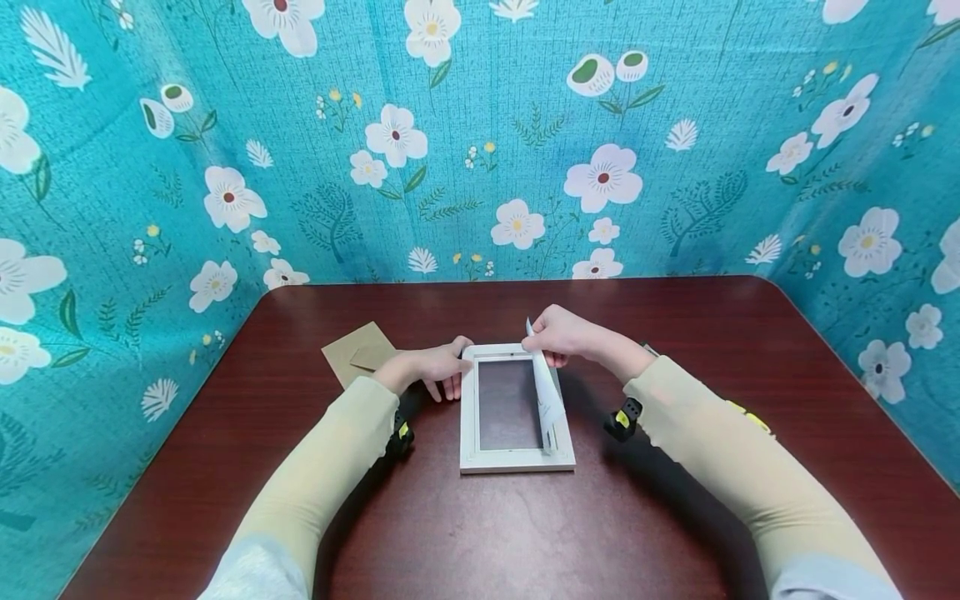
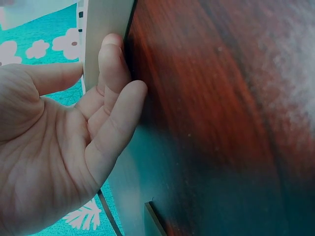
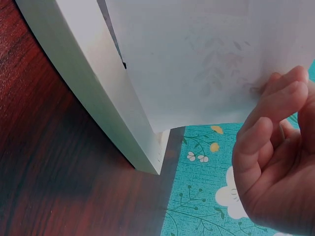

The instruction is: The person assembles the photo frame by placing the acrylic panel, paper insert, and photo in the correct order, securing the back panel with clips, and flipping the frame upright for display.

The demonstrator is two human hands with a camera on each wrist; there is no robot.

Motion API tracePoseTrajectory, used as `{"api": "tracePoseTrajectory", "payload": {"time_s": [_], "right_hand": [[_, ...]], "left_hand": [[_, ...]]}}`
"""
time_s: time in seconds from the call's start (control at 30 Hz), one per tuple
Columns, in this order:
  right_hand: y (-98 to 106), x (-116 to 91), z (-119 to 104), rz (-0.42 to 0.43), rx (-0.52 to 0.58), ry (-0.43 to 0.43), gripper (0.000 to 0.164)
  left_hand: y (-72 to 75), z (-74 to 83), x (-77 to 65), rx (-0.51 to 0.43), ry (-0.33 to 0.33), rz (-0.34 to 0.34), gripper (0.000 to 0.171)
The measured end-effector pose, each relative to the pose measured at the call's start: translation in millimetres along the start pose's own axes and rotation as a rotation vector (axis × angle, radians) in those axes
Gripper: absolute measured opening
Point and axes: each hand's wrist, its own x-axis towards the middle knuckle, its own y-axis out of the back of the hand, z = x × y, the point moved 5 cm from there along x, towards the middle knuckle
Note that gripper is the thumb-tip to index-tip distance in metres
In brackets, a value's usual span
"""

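A white picture frame lies on the table with its opening facing up. My left hand holds its left rail near the far corner; in the left wrist view the thumb lies on the top face and the fingers bend along the outer side. With my right hand I pinch a thin white sheet of paper by its far end. The sheet stands tilted and curved over the frame's right rail, its near end down by the near right corner. Faint leaf shapes show on the paper in the right wrist view.
A brown backing board with a flap on it lies left of the frame, partly behind my left hand. Past my right sleeve, part of a yellow-edged item shows. A blue flowered curtain hangs behind the dark red table.
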Motion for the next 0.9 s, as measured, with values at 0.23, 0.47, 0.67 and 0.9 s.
{"api": "tracePoseTrajectory", "payload": {"time_s": [0.23,0.47,0.67,0.9], "right_hand": [[-10.1,5.6,0.9,-0.009,-0.006,-0.025,0.036],[-18.1,10.6,3.6,0.013,-0.051,-0.052,0.036],[-28.0,16.0,8.8,0.026,-0.037,-0.042,0.037],[-37.7,20.1,14.1,0.018,-0.046,-0.017,0.041]], "left_hand": [[-0.7,2.0,-2.1,0.005,-0.002,-0.005,0.041],[-0.6,2.1,-1.6,0.002,-0.002,0.0,0.04],[-0.7,1.6,-0.9,-0.002,-0.001,0.004,0.039],[-0.9,1.2,-0.5,-0.003,-0.007,0.005,0.037]]}}
